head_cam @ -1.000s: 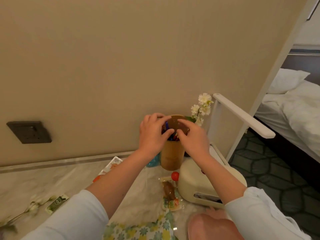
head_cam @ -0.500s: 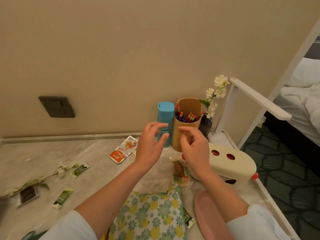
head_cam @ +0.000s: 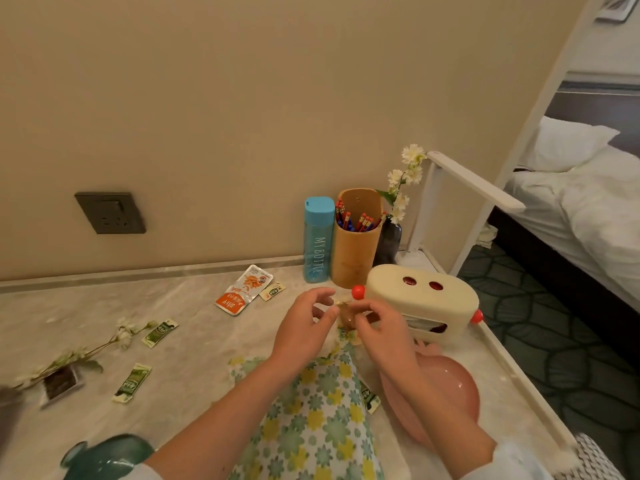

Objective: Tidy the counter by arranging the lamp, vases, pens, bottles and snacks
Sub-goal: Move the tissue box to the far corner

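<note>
Both hands on the wrapped snack [head_cam: 346, 318], dead centre above the worktop [head_cam: 194, 341]; my left hand [head_cam: 304, 329] pinches its top edge between thumb and forefinger; my right hand [head_cam: 379, 327] curls round its middle; so both are clamped on it, neither spread; two hands, I'd say, because the film looks light and slippery; its long axis runs twelve to six, top end toward the wall, printed tail drooping toward the floral cloth [head_cam: 311, 420]; at twelve to one o'clock the blue bottle [head_cam: 318, 237], pen pot [head_cam: 356, 244] and dark vase [head_cam: 389, 242] stand side by side against the wall, the lamp [head_cam: 474, 181] at two; that corner looks sorted; the orange packet [head_cam: 244, 289] at ten and green sachets [head_cam: 160, 332] at nine lie flat and scattered; this one probably belongs grouped with them.
</note>
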